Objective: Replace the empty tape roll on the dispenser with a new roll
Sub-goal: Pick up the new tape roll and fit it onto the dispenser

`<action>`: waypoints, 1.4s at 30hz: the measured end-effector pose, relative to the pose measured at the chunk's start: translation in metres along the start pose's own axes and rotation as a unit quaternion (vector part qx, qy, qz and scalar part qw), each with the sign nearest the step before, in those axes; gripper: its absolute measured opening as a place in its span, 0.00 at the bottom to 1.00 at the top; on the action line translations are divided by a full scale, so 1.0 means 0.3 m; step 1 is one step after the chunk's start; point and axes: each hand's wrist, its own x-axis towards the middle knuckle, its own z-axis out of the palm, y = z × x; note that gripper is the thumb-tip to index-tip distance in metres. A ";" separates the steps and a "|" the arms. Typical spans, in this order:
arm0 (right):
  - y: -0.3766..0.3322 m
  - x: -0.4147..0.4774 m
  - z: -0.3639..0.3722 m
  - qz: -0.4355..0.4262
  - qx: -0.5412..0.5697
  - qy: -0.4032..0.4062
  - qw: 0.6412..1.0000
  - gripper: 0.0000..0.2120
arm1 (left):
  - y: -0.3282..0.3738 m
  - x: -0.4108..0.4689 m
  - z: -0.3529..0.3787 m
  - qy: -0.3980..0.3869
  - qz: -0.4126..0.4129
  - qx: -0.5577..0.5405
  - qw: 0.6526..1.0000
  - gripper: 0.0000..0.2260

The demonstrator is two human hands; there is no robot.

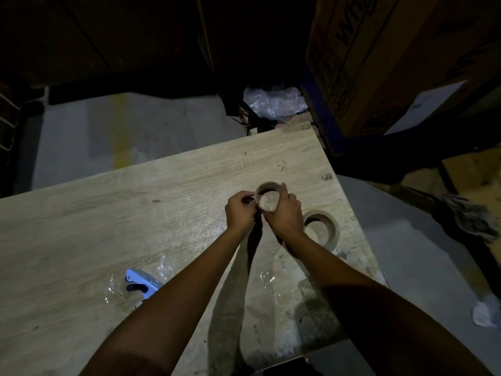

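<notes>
Above the wooden table [108, 213], both hands hold a thin brown cardboard ring [267, 189] that looks like an empty tape core. My right hand [286, 213] wraps its right side. My left hand [240, 211] pinches at its left edge. A thicker brown tape roll [329, 226] lies flat on the table just right of my right wrist. The blue tape dispenser [142, 282] lies near the table's front left, partly hidden behind my left forearm, with no roll visible on it.
Crumpled clear film [165, 267] lies around the dispenser and another scrap [267, 276] sits between my forearms. A large cardboard box [379, 63] stands beyond the table's far right corner. A bag of clear plastic [273, 101] sits behind the table. The room is dim.
</notes>
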 end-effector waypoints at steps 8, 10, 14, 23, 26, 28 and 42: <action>0.043 -0.088 -0.105 -0.051 -0.076 0.091 0.992 0.44 | -0.024 -0.093 0.026 0.043 0.002 -0.004 0.999 0.03; 0.085 -0.128 -0.134 -0.025 -0.126 0.103 0.986 0.45 | -0.022 -0.146 0.033 0.037 0.010 -0.010 0.999 0.03; 0.169 -0.183 -0.146 0.066 -0.160 0.054 0.983 0.55 | -0.062 -0.214 0.043 0.005 -0.003 -0.022 1.000 0.03; 0.242 -0.222 -0.128 0.049 -0.109 0.058 0.991 0.43 | -0.071 -0.278 0.060 -0.171 -0.012 -0.023 0.985 0.15; 0.213 -0.259 -0.113 0.043 -0.065 0.074 0.994 0.41 | -0.058 -0.288 0.068 -0.200 -0.023 -0.038 0.979 0.18; 0.179 -0.296 -0.096 0.042 -0.033 0.091 0.994 0.41 | -0.073 -0.280 0.055 -0.186 -0.020 -0.048 0.981 0.17; -0.254 -0.591 -0.041 -0.045 0.172 0.027 0.984 0.47 | 0.003 -0.492 -0.470 -0.036 -0.041 -0.272 0.961 0.14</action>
